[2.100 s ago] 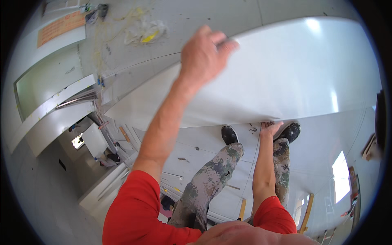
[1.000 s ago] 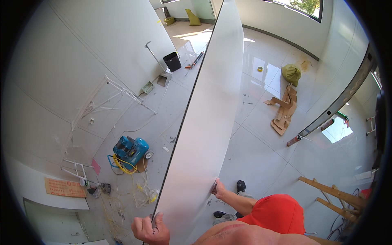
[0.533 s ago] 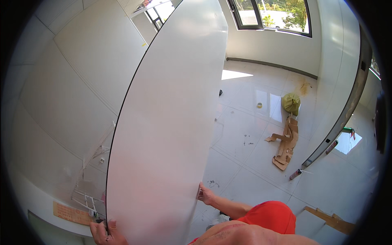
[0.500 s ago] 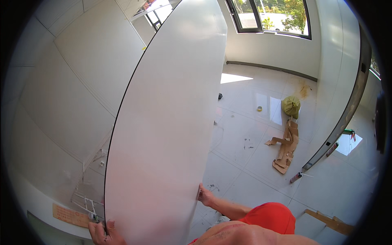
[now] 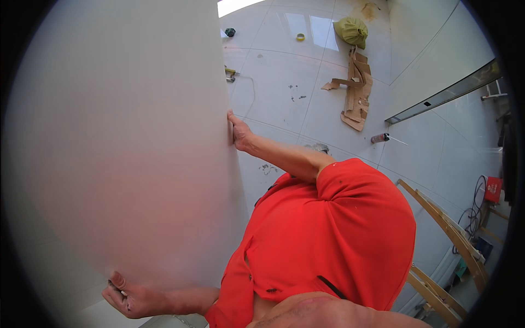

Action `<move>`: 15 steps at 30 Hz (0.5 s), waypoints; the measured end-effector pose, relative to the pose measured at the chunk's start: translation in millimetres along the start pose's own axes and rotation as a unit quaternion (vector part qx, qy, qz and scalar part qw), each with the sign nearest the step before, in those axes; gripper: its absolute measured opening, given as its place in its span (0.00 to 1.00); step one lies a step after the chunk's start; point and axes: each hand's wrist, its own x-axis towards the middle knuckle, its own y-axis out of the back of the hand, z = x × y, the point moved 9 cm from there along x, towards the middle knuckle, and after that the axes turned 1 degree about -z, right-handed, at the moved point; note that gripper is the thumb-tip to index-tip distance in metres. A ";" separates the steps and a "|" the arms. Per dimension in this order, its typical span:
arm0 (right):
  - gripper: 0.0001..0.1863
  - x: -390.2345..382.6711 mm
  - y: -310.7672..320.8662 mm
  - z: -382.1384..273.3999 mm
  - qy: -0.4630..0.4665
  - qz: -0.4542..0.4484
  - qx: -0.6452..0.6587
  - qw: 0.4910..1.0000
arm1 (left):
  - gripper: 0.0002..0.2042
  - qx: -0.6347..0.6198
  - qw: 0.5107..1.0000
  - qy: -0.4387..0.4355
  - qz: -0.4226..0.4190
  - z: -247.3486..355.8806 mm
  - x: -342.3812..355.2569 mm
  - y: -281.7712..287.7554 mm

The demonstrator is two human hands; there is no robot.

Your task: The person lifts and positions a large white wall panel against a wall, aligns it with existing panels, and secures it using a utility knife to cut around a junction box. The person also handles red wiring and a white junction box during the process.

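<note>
A large white panel [image 5: 126, 164] stands upright and fills the left side of the view, close to my body. My left hand [image 5: 127, 295] is curled at the panel's lower left part, thumb up and fingers bent as if round its edge, which is hard to make out here. My right hand [image 5: 239, 133] grips the panel's right edge, thumb on top, with some fingers hidden behind it. My red shirt lies between the two arms, just right of the panel.
On the tiled floor are torn cardboard [image 5: 356, 95], an olive sack [image 5: 353, 33], a tape roll [image 5: 301, 37], a tool [image 5: 229, 72] and a canister [image 5: 379, 138]. At right are a wall panel with a metal strip, wooden lengths [image 5: 448, 227] and a red box [image 5: 493, 188] with cables.
The panel has risen from low and crosswise to upright beside me. In the last half second the view tilted down; both hands now appear farther apart vertically, still on the panel.
</note>
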 end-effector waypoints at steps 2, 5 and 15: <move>0.43 28.8 -13.9 -33.4 -0.008 -0.001 0.025 1.000 | 0.25 -0.014 0.999 -0.020 0.021 19.2 17.4 -39.6; 0.45 72.1 -38.9 -103.0 -0.009 -0.013 0.043 0.999 | 0.27 -0.013 0.999 -0.031 0.034 55.6 45.3 -101.8; 0.43 223.9 -47.1 -326.0 0.008 -0.036 0.026 0.999 | 0.24 -0.009 0.997 -0.067 0.028 201.1 107.3 -299.1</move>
